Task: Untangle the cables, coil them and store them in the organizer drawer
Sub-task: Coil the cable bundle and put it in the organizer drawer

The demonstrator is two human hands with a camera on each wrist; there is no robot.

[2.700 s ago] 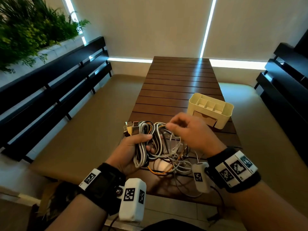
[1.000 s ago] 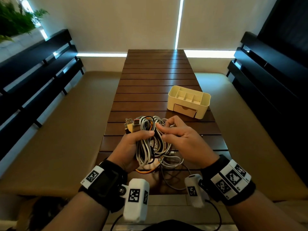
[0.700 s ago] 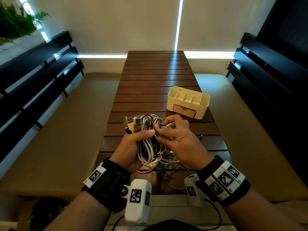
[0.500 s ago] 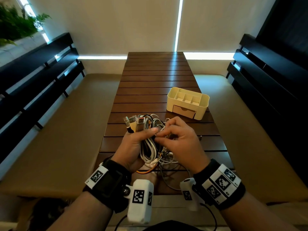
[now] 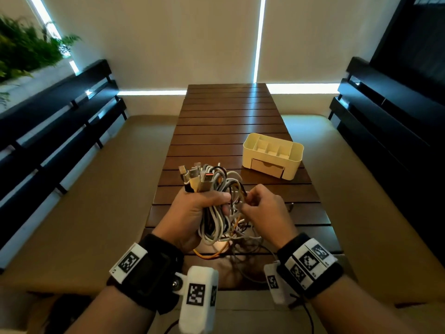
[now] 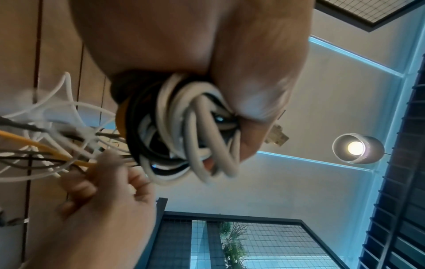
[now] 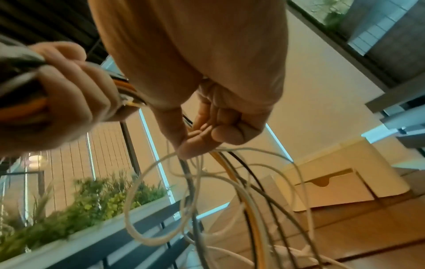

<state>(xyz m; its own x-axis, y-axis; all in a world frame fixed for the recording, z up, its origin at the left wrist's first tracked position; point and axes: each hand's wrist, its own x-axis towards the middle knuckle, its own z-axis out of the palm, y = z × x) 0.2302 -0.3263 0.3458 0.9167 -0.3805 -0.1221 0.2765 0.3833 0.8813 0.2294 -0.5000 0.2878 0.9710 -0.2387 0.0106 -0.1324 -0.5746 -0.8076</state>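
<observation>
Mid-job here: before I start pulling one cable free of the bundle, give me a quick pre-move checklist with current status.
1. Left hand grips the cable bundle firmly: ok.
2. Right hand pinches strands at the bundle's side: ok.
3. A single cable isolated in that pinch: cannot tell; several thin strands pass its fingertips.
4. Loose loops hang toward the table, still tangled: not ok.
5. Organizer within view, upright: ok.
6. Its drawer open for storing: not ok, it is closed.

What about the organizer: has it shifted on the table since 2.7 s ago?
No. The organizer still sits near the right edge of the table, drawer facing the person; only the head camera's framing changed.
</observation>
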